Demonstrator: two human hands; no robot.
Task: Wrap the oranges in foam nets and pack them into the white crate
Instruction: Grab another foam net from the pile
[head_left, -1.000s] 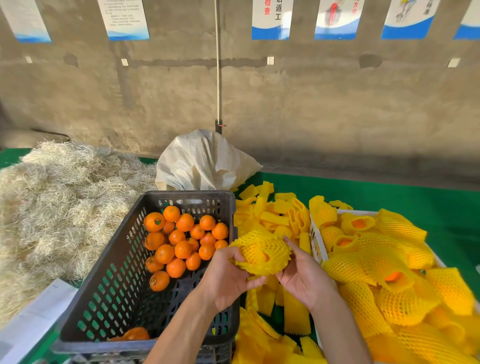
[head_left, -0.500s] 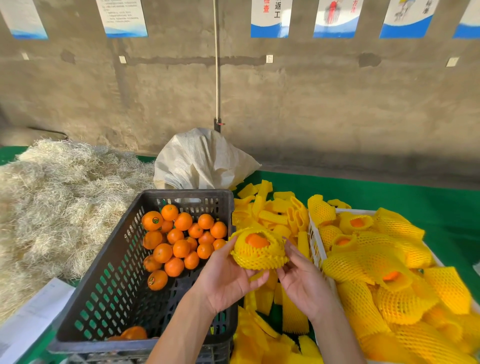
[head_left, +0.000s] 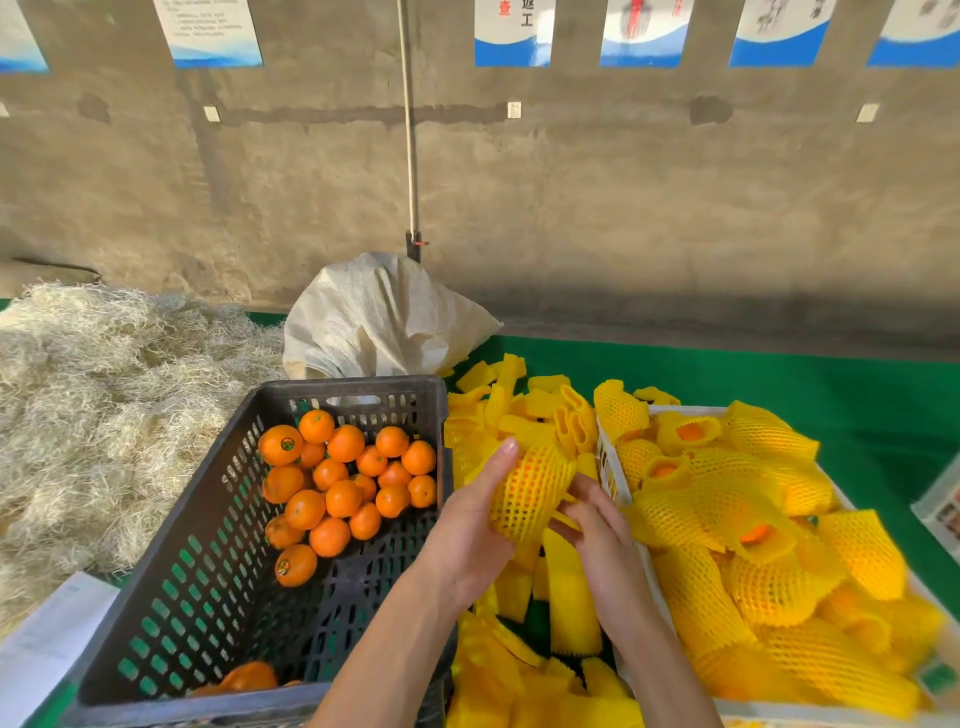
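An orange inside a yellow foam net is held between both hands, above the gap between the two crates. My left hand cups its left side, thumb pointing up. My right hand pinches the net's lower right end. A black crate on the left holds several bare oranges. The white crate on the right is piled with several netted oranges.
Loose empty yellow foam nets lie on the green table between and behind the crates. A white sack stands behind the black crate. Pale straw is heaped at left. A concrete wall rises behind.
The net has been pulled over the orange, which showed bare at the top half a second ago. The netted orange has turned and shifted a little to the right, toward the white crate.
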